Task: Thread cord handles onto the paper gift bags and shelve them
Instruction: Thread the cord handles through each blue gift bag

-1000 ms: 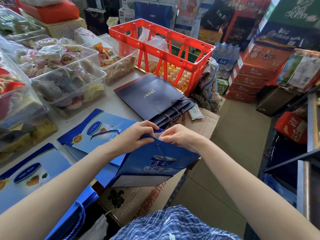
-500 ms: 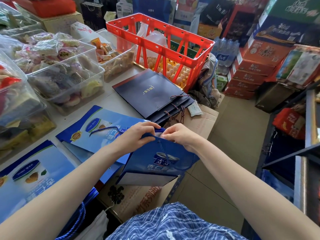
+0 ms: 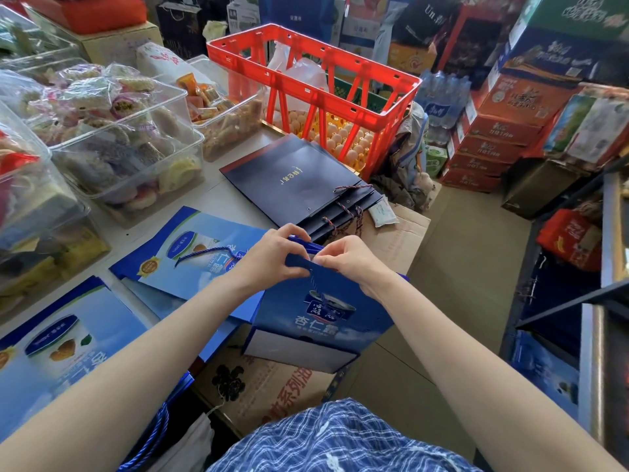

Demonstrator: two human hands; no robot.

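At the table edge, head view only: a person holds a glossy blue paper gift bag [image 3: 326,311] upright off the surface, above an open brown cardboard carton [image 3: 272,390]. Left hand [image 3: 272,255] has fingers curled over the bag's top rim, pinching it. Right hand [image 3: 347,257] likewise curled at the rim, fingertips pinching what looks like the end of a thin blue twisted cord [image 3: 315,284]; one strand hangs down the bag's front face from the rim. Exact grip on the cord is too small to confirm.

Flat on the grey tabletop [image 3: 218,199], left of the hands: a light-blue printed gift bag [image 3: 190,257] already carrying a cord handle, more flat blue bags nearer the camera. Beyond the hands: a stack of flat navy paper bags [image 3: 296,180] with twisted handles fitted. Behind that, a red plastic crate [image 3: 313,76].

Judged step: threading the cord through a rim hole of the held bag. Shelving not begun for this one.

Next move likely calls for feeding the cord end through, then securing it inside the rim; needs a steady pinch and the hole kept exposed.
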